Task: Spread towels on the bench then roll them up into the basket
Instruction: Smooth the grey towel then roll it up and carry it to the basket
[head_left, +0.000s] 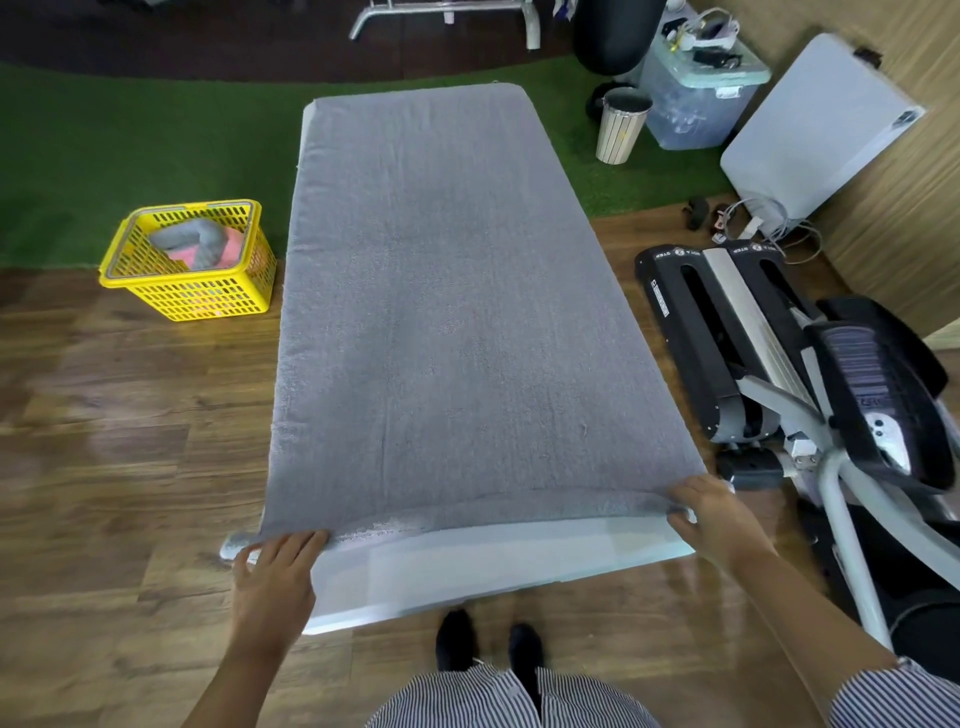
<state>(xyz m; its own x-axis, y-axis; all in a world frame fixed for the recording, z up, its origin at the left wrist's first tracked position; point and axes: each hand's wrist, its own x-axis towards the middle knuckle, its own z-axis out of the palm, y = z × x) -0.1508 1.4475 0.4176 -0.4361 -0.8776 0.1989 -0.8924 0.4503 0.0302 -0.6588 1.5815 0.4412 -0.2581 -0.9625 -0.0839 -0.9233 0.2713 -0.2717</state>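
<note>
Two hands: I see my left hand (278, 564) and right hand (719, 514) each pinching a near corner of the grey towel (447, 291).
Towel: beyond my fingers (311, 538) it lies flat along the bench (498, 561).
Handling: soft, limp, light I judge; grip the corners, roll evenly.
Basket (189, 260): left of my left fingers, well apart, holding rolled towels.

A slatted bin (621, 126) stands beside a plastic tub (696, 91).

Head-worn view, steeply downward, close.
</note>
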